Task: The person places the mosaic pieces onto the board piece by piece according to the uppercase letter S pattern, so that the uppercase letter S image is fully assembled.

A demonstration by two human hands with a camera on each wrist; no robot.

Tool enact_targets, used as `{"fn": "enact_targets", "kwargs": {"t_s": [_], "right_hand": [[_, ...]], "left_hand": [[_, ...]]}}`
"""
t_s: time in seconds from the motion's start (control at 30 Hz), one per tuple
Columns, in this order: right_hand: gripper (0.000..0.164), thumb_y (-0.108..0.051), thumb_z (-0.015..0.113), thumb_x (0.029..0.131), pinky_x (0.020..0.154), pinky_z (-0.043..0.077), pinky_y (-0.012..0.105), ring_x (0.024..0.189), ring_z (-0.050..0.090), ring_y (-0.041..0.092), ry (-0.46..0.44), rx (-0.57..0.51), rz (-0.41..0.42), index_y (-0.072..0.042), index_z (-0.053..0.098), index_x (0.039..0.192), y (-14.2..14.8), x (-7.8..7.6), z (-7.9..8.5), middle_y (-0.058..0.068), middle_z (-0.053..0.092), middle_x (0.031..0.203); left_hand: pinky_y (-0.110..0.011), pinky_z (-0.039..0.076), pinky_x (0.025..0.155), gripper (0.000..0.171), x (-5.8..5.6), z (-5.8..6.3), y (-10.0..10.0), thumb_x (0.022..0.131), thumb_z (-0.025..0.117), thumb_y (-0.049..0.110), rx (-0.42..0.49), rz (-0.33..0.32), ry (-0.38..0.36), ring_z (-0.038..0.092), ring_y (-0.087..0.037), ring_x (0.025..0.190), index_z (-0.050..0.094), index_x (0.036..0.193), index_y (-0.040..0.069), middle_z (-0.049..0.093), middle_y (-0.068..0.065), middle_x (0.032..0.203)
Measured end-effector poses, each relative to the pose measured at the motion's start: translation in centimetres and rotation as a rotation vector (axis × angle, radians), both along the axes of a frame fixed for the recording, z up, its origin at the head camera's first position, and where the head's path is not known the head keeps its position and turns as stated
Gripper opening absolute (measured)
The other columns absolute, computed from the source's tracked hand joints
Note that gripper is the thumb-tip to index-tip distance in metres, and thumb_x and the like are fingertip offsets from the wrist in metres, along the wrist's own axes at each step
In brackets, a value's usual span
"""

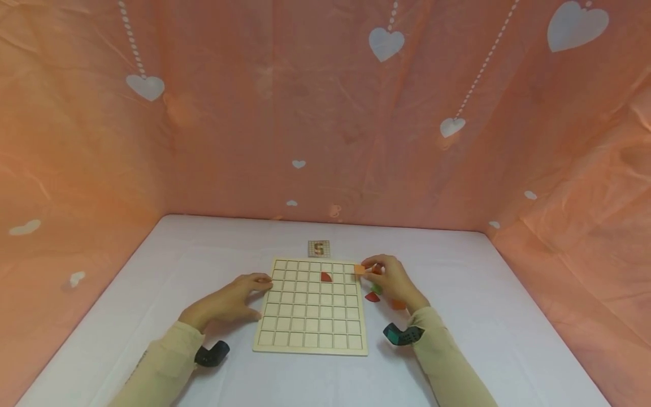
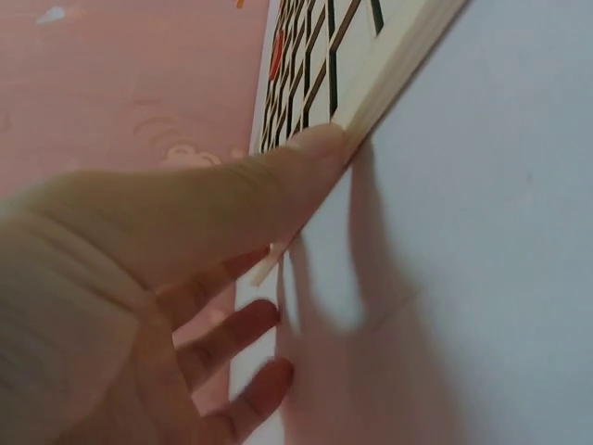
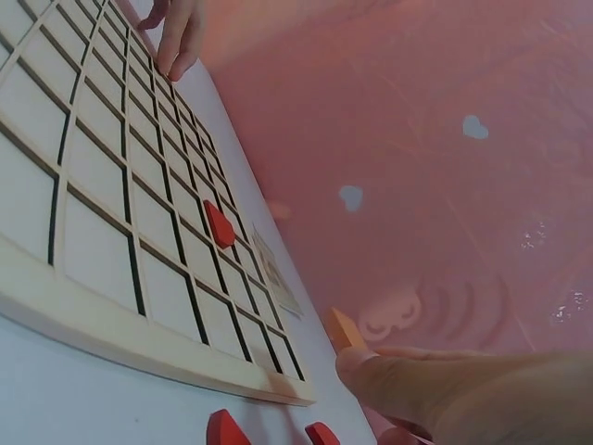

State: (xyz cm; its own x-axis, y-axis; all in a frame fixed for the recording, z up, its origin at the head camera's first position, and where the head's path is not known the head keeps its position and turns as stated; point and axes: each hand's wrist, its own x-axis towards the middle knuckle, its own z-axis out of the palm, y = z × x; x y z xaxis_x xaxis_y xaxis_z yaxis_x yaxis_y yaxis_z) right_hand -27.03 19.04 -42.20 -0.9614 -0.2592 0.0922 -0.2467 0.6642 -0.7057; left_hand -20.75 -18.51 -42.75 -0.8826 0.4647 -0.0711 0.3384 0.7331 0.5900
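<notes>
A wooden grid board (image 1: 311, 305) lies flat on the table, with one red quarter-circle tile (image 1: 326, 277) in a cell of its second row. My right hand (image 1: 389, 277) pinches an orange square tile (image 1: 359, 269) between thumb and fingers, at the board's far right corner. In the right wrist view the orange tile (image 3: 345, 330) shows at the thumb tip, raised above the table. My left hand (image 1: 231, 299) rests along the board's left edge. Its thumb (image 2: 320, 144) touches the rim, the fingers spread and relaxed beside it.
A small pattern card (image 1: 319, 249) lies just beyond the board's far edge. Right of the board, partly under my right hand, are a red tile (image 1: 372, 297), a green tile (image 1: 376, 289) and an orange tile (image 1: 399, 304). A heart-patterned pink cloth (image 1: 325, 113) surrounds the white table.
</notes>
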Motion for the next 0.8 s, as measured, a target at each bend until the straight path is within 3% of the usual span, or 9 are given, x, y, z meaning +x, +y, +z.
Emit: {"fn": "enact_targets", "kwargs": {"t_s": [0.17, 0.3, 0.43, 0.6, 0.8], "right_hand": [[0.024, -0.007, 0.074, 0.09, 0.077, 0.045, 0.028, 0.088, 0.054, 0.02, -0.015, -0.014, -0.003, -0.004, 0.073, 0.114, -0.3, 0.0, 0.0, 0.011, 0.068, 0.101], [0.025, -0.006, 0.075, 0.09, 0.08, 0.048, 0.027, 0.091, 0.058, 0.019, -0.042, -0.041, -0.002, -0.004, 0.073, 0.115, -0.6, 0.1, -0.1, 0.011, 0.07, 0.107], [0.026, -0.005, 0.074, 0.09, 0.081, 0.053, 0.026, 0.091, 0.063, 0.019, -0.049, -0.064, 0.034, -0.002, 0.072, 0.116, -0.9, 0.1, -0.3, 0.014, 0.072, 0.112], [0.025, -0.009, 0.075, 0.09, 0.076, 0.049, 0.025, 0.089, 0.059, 0.017, -0.074, -0.092, 0.023, -0.005, 0.073, 0.114, -1.8, 0.3, -0.5, 0.01, 0.071, 0.108], [0.022, -0.01, 0.075, 0.09, 0.08, 0.048, 0.029, 0.094, 0.06, 0.019, -0.023, -0.079, 0.084, -0.006, 0.074, 0.112, -2.6, 0.7, -0.3, 0.012, 0.072, 0.11]], "left_hand": [[-0.067, 0.026, 0.121, 0.072, -0.1, -0.1, -0.5, 0.078, 0.082, 0.008, 0.072, -0.033, -0.037, 0.031, -0.052, 0.146, 0.053, 0.142, -0.004, 0.042, -0.024, 0.155], [-0.067, 0.026, 0.12, 0.07, -0.3, -0.2, -0.6, 0.079, 0.082, 0.007, 0.094, -0.024, -0.049, 0.031, -0.052, 0.146, 0.054, 0.142, -0.004, 0.043, -0.024, 0.154], [-0.066, 0.028, 0.12, 0.069, -0.5, -0.4, -0.5, 0.078, 0.083, 0.006, 0.103, -0.015, -0.034, 0.034, -0.051, 0.145, 0.055, 0.14, -0.005, 0.046, -0.025, 0.152], [-0.065, 0.03, 0.12, 0.068, -0.6, -0.6, -0.3, 0.076, 0.084, 0.006, 0.109, -0.019, -0.01, 0.038, -0.051, 0.142, 0.058, 0.137, -0.007, 0.05, -0.026, 0.148], [-0.065, 0.031, 0.119, 0.068, -0.6, -0.5, -0.3, 0.076, 0.085, 0.006, 0.105, -0.026, 0.001, 0.039, -0.051, 0.141, 0.058, 0.136, -0.007, 0.05, -0.026, 0.148]]}}
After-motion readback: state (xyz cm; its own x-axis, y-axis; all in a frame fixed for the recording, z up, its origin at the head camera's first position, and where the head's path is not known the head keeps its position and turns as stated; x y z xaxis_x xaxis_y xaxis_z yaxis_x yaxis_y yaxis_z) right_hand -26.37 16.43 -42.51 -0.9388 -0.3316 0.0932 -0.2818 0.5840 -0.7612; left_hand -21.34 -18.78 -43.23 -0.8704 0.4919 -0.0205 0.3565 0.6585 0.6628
